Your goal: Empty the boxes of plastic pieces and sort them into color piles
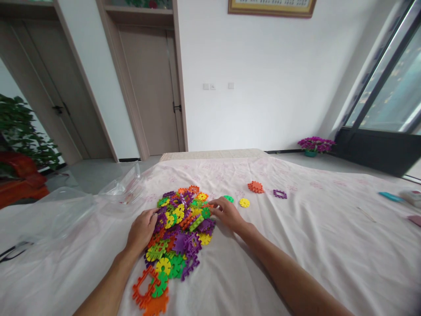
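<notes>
A heap of flat plastic interlocking pieces (179, 232), purple, yellow, green and orange, lies on a pale pink cloth (296, 245). My left hand (142, 230) rests against the heap's left side, fingers curled loosely onto the pieces. My right hand (226, 213) lies at the heap's upper right edge, fingers bent and touching the pieces there; whether it grips one is unclear. A green disc (229, 198), a yellow disc (244, 202), an orange piece (255, 187) and a purple frame (280, 194) lie apart to the right.
Clear plastic bags (121, 188) lie crumpled at the left. A turquoise object (391, 197) and a small box (412, 197) sit at the far right edge. Beyond are doors, a potted plant (19, 136) and purple flowers (315, 145) by a window.
</notes>
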Demonstrator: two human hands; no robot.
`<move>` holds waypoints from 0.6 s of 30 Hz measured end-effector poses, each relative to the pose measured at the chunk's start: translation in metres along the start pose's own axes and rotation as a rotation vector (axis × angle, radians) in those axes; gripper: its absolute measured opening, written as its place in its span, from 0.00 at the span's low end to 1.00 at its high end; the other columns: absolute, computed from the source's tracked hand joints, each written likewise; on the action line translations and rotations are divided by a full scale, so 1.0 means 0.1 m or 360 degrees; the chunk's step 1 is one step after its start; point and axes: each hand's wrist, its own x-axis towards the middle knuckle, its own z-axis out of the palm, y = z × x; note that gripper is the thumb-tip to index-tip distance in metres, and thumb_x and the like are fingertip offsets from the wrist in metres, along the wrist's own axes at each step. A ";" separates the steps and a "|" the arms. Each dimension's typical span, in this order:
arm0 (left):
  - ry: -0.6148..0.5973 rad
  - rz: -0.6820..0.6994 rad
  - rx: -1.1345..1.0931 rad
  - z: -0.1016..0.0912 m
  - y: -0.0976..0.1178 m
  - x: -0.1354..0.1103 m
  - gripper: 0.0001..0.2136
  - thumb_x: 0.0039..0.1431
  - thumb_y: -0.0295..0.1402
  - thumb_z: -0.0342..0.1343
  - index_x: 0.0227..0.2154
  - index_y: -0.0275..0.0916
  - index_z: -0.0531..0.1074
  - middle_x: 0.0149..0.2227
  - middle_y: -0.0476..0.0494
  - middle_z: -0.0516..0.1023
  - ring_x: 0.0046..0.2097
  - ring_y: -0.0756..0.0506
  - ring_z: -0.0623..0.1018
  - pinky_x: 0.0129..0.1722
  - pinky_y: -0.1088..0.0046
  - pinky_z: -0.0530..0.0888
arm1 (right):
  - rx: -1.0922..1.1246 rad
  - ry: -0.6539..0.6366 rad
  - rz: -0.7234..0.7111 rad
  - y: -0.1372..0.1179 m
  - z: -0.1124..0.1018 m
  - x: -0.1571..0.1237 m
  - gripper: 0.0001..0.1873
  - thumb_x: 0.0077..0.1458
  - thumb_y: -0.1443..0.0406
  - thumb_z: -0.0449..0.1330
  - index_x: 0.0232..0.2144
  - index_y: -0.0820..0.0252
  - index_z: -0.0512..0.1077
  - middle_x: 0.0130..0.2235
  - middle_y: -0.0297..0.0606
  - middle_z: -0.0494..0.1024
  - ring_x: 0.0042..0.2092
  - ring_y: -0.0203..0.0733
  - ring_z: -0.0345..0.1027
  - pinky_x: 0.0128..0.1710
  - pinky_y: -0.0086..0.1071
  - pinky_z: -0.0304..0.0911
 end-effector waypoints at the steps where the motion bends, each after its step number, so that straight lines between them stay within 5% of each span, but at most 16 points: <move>1: 0.0008 -0.0001 0.0002 0.00 0.00 0.00 0.22 0.65 0.41 0.39 0.50 0.38 0.73 0.51 0.40 0.76 0.54 0.43 0.74 0.58 0.65 0.67 | -0.0015 -0.0009 -0.0011 -0.03 0.05 0.00 0.13 0.56 0.62 0.60 0.44 0.56 0.77 0.38 0.38 0.75 0.39 0.39 0.69 0.42 0.31 0.63; 6: 0.0020 -0.0005 0.0003 0.00 -0.01 0.00 0.21 0.64 0.41 0.40 0.50 0.39 0.73 0.51 0.41 0.76 0.54 0.43 0.74 0.57 0.65 0.67 | 0.0048 0.0020 0.0169 -0.02 0.20 0.03 0.06 0.50 0.64 0.62 0.33 0.59 0.75 0.34 0.36 0.76 0.36 0.38 0.68 0.37 0.29 0.62; 11: -0.0006 -0.0005 0.0006 -0.01 0.00 0.00 0.22 0.65 0.41 0.39 0.50 0.38 0.72 0.52 0.40 0.76 0.54 0.43 0.73 0.58 0.65 0.66 | 0.0336 0.0156 0.0436 0.09 0.06 0.08 0.07 0.53 0.61 0.58 0.29 0.59 0.71 0.26 0.33 0.75 0.28 0.37 0.67 0.29 0.29 0.60; 18: 0.0004 -0.0015 -0.0009 -0.01 0.02 -0.01 0.22 0.65 0.41 0.39 0.51 0.39 0.72 0.52 0.40 0.76 0.54 0.42 0.73 0.58 0.64 0.66 | -0.0239 0.0475 0.0644 0.36 -0.33 0.07 0.07 0.54 0.59 0.59 0.30 0.56 0.74 0.33 0.35 0.79 0.34 0.41 0.70 0.34 0.31 0.57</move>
